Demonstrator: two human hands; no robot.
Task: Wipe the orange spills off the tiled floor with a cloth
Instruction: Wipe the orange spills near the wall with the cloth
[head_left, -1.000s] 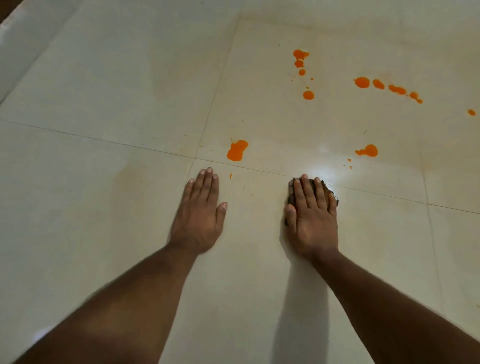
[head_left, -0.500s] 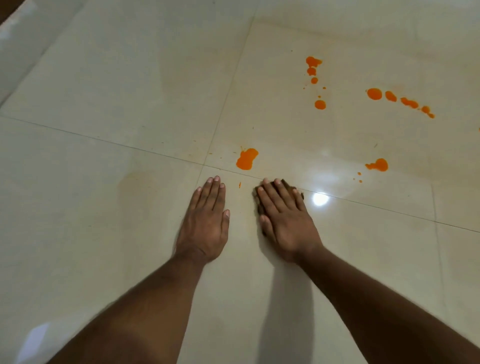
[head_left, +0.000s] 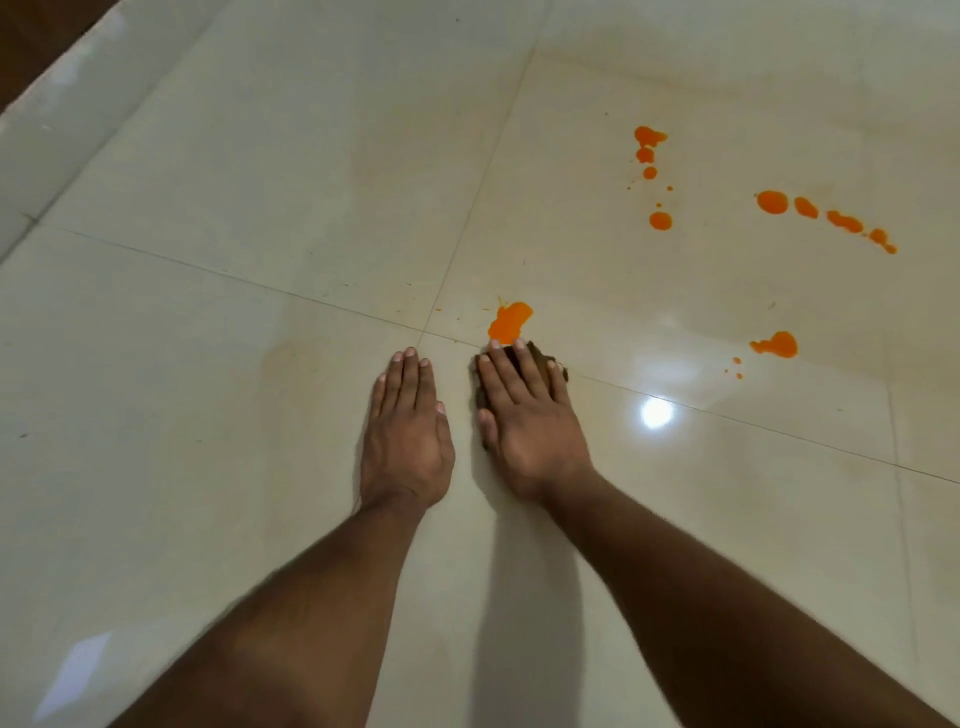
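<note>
Pressing flat with straight fingers, the right hand (head_left: 524, 415) is laid over the dark cloth (head_left: 540, 356) on the floor (head_left: 260, 208); nothing is clasped in its grip. The nearest orange spill (head_left: 510, 322) is touched straight ahead by its fingertips (head_left: 494, 345). The left hand (head_left: 408, 431) is spread empty beside it, slightly farther from that spill.

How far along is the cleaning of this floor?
Done: little shows; a faint yellowish smear on the cream tiled floor hints at wiping. In hand: the right hand presses a dark brown cloth flat, fingertips at the edge of the nearest orange blot; the left hand rests flat beside it. Left: that blot, the column of orange drops, the row of orange drops and the orange blot at right.
</note>
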